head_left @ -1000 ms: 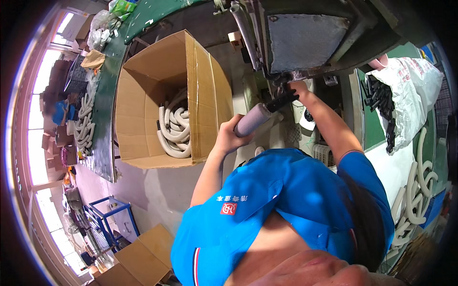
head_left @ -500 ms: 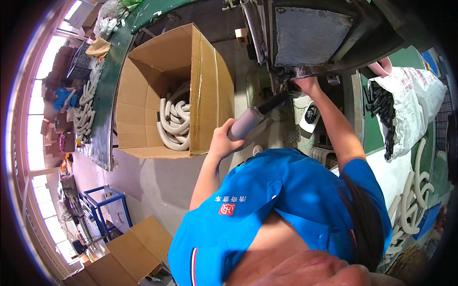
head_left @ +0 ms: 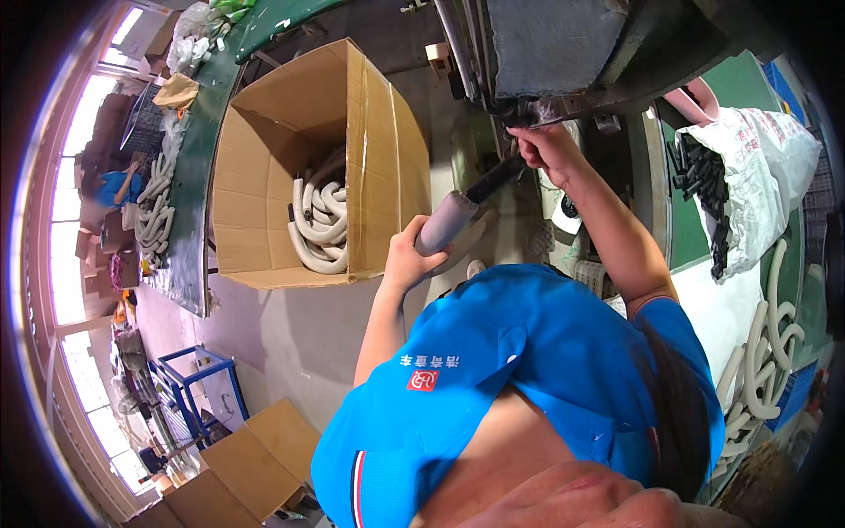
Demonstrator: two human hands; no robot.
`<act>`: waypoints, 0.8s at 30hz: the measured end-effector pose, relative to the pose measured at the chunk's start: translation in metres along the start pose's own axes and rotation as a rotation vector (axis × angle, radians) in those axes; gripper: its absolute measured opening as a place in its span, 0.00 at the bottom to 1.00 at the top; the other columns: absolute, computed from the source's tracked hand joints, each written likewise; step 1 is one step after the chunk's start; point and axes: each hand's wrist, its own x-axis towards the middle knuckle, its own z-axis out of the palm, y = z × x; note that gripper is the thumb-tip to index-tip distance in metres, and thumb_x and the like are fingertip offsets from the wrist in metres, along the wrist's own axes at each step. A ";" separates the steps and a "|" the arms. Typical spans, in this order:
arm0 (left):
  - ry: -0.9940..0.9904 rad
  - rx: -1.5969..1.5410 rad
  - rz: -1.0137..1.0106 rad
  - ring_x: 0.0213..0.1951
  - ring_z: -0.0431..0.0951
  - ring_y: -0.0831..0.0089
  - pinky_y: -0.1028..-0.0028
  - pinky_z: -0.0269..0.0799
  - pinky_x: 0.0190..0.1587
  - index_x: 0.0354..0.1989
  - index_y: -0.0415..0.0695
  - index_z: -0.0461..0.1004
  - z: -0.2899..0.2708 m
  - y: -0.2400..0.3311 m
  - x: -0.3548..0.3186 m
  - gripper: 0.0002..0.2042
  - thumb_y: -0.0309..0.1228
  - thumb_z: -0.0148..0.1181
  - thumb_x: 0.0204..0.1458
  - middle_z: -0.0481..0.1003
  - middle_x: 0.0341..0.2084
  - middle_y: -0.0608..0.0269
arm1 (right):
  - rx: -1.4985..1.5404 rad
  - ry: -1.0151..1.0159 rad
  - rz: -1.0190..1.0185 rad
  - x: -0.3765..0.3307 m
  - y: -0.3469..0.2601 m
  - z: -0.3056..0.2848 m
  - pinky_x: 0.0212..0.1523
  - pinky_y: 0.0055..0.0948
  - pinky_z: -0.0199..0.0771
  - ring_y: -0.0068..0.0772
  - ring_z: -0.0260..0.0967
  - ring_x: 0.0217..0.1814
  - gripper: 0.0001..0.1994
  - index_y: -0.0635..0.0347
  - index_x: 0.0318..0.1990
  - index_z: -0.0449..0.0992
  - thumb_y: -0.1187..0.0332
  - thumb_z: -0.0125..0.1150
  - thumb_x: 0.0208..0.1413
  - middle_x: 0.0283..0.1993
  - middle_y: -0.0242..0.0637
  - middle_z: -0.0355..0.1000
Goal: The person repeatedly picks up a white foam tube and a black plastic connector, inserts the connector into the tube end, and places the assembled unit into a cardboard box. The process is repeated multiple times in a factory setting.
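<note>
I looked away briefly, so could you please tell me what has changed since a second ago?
Little changed: the left hand still grips the grey tube, and the right hand still holds its black end at the machine. Nothing was let go. The cardboard box of hoses stayed put.

hands: 2 – left hand [head_left: 407,258] + right hand [head_left: 544,145]
grey hose w/ black end fitting [head_left: 453,218]: 1, held betw. both hands
big open carton [head_left: 264,158]: 1
cream bent hoses in carton [head_left: 319,216]: approx. 8, tangled, exact no. unclear
white sack [head_left: 766,172]: 1, w/ black fittings [head_left: 704,189], too many to count
cream hoses at right edge [head_left: 764,352]: approx. 5
flat cartons, lower left [head_left: 246,466]: 2
blue frame [head_left: 198,387]: 1
</note>
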 end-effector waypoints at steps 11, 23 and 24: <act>-0.117 0.077 0.086 0.35 0.78 0.69 0.71 0.71 0.40 0.42 0.38 0.72 0.012 0.018 0.029 0.23 0.35 0.69 0.35 0.77 0.30 0.51 | -0.498 0.152 -0.257 -0.046 0.009 0.005 0.22 0.23 0.62 0.22 0.62 0.20 0.23 0.60 0.32 0.72 0.48 0.44 0.61 0.20 0.29 0.64; -0.083 0.202 0.215 0.37 0.79 0.66 0.69 0.72 0.40 0.48 0.38 0.70 0.014 0.033 0.106 0.28 0.37 0.68 0.38 0.77 0.33 0.50 | -1.155 0.389 -0.744 0.052 0.037 -0.059 0.49 0.39 0.66 0.49 0.65 0.51 0.15 0.65 0.49 0.68 0.66 0.46 0.57 0.50 0.52 0.66; -0.094 0.198 0.210 0.36 0.78 0.67 0.69 0.72 0.39 0.49 0.38 0.70 0.012 0.033 0.105 0.28 0.37 0.68 0.38 0.77 0.33 0.51 | -1.271 0.354 -0.707 0.048 0.037 -0.060 0.47 0.41 0.70 0.53 0.64 0.52 0.18 0.64 0.53 0.66 0.66 0.46 0.56 0.54 0.55 0.63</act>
